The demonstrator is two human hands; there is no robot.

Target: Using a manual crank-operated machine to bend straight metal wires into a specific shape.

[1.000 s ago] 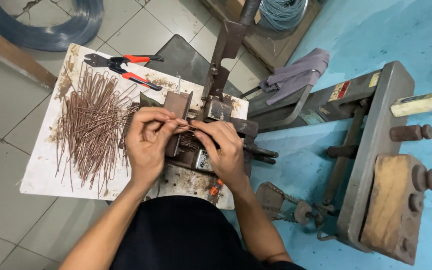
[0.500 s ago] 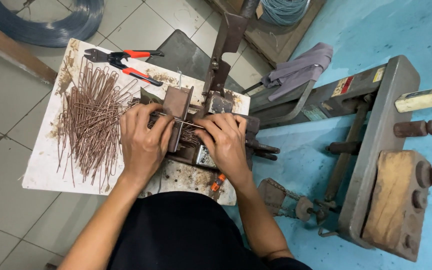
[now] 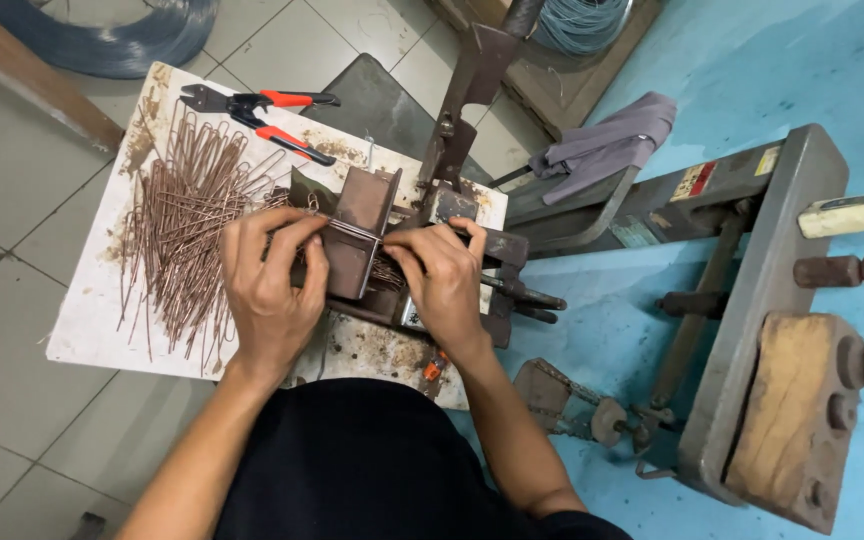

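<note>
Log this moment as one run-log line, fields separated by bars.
left hand on bent metal bracket | right hand pinching wire at jig | wire pieces piled left | cutters idle

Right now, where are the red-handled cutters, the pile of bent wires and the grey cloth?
red-handled cutters [image 3: 270, 112]: head view, on the handles near the pivot.
pile of bent wires [image 3: 184, 215]: head view, middle of the pile on the white board.
grey cloth [image 3: 612, 140]: head view, centre of the folded fabric.
</note>
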